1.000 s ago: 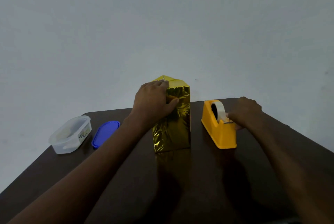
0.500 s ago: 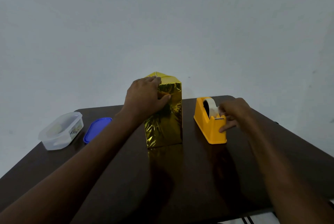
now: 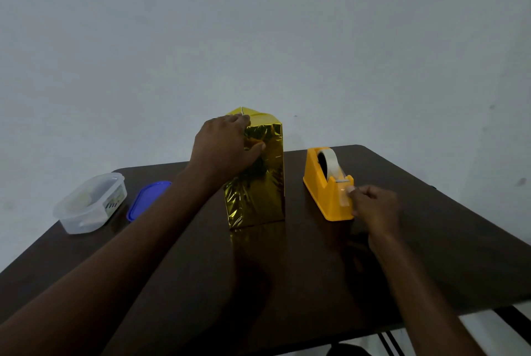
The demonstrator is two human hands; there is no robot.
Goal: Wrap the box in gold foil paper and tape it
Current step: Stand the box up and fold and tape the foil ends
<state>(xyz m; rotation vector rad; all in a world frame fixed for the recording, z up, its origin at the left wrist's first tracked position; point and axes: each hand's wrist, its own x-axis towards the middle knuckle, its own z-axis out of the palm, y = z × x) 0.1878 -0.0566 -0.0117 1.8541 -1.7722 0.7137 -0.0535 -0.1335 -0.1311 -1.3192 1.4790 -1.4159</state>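
In the head view, the box stood just left of centre frame on the dark worktop, already covered in gold foil on every face that showed. Its long axis ran vertical, the folded top end pointing up toward the wall. The left hand lay against its upper left side, thumb pressed on the front foil, holding the folds down. To the right, the yellow tape dispenser sat apart from the box. The right hand had its grip closed, fingertips pinching a strip of clear tape drawn down past the cutter. Judging from this, wrapping looked nearly finished; tearing the strip and sealing the top fold remained.
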